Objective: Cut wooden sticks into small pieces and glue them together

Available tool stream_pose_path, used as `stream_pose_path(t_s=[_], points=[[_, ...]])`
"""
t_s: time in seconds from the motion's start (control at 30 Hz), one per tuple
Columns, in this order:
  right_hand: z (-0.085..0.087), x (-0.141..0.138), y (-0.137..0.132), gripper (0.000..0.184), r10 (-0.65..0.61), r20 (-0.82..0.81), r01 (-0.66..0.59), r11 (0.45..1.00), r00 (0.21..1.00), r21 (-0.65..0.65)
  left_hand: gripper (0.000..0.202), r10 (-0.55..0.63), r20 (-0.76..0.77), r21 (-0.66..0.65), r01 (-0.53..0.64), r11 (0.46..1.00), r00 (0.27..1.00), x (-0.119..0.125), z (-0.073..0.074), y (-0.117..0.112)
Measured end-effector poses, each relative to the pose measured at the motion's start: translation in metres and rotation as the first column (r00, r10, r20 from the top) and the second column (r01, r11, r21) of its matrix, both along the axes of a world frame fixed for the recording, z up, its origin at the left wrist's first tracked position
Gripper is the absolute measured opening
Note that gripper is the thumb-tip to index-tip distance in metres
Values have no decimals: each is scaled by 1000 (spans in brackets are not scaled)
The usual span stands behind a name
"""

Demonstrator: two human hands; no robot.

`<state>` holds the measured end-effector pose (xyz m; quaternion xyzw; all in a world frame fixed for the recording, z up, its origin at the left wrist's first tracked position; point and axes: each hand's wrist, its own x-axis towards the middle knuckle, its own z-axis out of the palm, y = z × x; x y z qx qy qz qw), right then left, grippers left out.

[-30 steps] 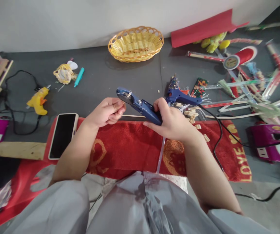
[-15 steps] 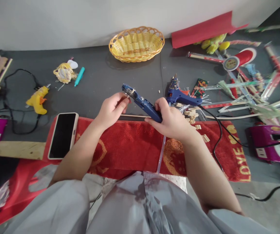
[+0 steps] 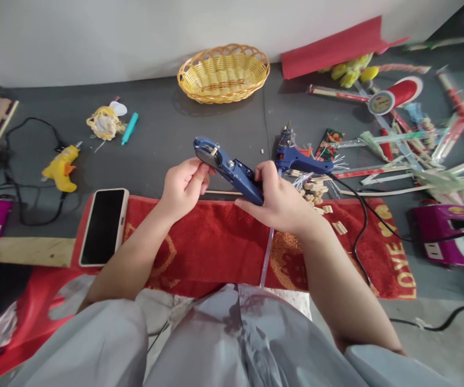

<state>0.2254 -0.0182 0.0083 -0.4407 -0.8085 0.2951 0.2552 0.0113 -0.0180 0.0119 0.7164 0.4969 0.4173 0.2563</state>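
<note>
My right hand (image 3: 282,196) is wrapped round the handles of a blue pliers-like hand cutter (image 3: 232,173), its metal-fitted head pointing up and left. My left hand (image 3: 185,188) is closed in a pinch just below that head, thumb against fingers. What it pinches is hidden. A thin wooden stick (image 3: 223,192) lies along the back edge of the red towel (image 3: 215,242), under the cutter. Small cut wood pieces (image 3: 315,189) are heaped to the right of my right hand, beside a blue glue gun (image 3: 302,160) with a clear glue stick (image 3: 269,252).
A wicker basket (image 3: 223,75) stands by the wall. On the left are a phone (image 3: 105,227), a yellow glue gun (image 3: 60,167) and a teal marker (image 3: 130,129). Ribbon spool (image 3: 395,97), loose sticks and a purple box (image 3: 445,234) crowd the right. A black cable (image 3: 363,215) crosses the towel.
The cutter has turned slightly and its head has shifted left, over my left fingertips. Both hands keep their grips, and the whole view has moved a little.
</note>
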Motion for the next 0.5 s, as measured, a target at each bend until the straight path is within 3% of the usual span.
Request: stream_pose_path(t_s=[0.2,0.5], points=[[0,1,-1,42,15,-1,-15,1000,1000,28,43,-23,112,-92,33,995,993,1,3,-1],[-1,3,0,39,-13,55,12,999,998,31,42,16,75,-90,-9,996,997,1,3,0]])
